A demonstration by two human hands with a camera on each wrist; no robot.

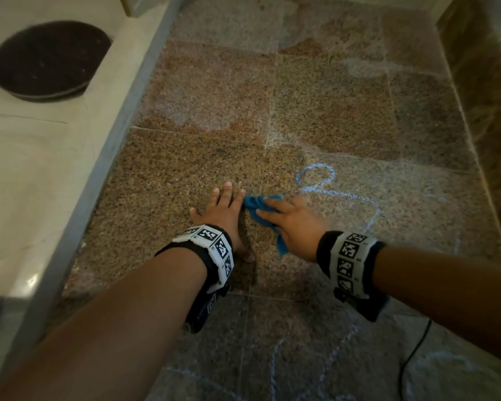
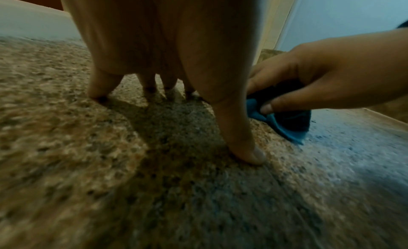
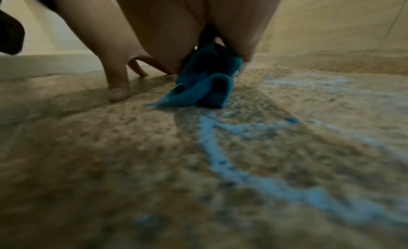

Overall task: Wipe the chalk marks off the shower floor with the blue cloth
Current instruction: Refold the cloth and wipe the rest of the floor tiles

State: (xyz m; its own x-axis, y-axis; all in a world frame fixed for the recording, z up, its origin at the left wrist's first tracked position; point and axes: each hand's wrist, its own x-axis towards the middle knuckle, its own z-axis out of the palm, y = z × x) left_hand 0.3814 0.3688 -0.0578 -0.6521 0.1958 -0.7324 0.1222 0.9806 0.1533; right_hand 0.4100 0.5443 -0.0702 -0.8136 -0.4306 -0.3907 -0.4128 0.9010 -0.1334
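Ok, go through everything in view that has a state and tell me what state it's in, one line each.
blue cloth: bunched, gripped by the right hand, touching the floor.
right hand: holding the cloth down beside the chalk.
left hand: fingers spread, braced on the floor, holding nothing.
blue chalk loop: still unwiped, right of the cloth.
shower floor: speckled stone, pale smears farther off, faint chalk lines nearer.

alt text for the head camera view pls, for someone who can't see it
A person's right hand presses a bunched blue cloth onto a speckled brown shower floor, beside a looping pale blue chalk mark. The left hand lies flat on the floor, fingers spread, touching the cloth's edge.
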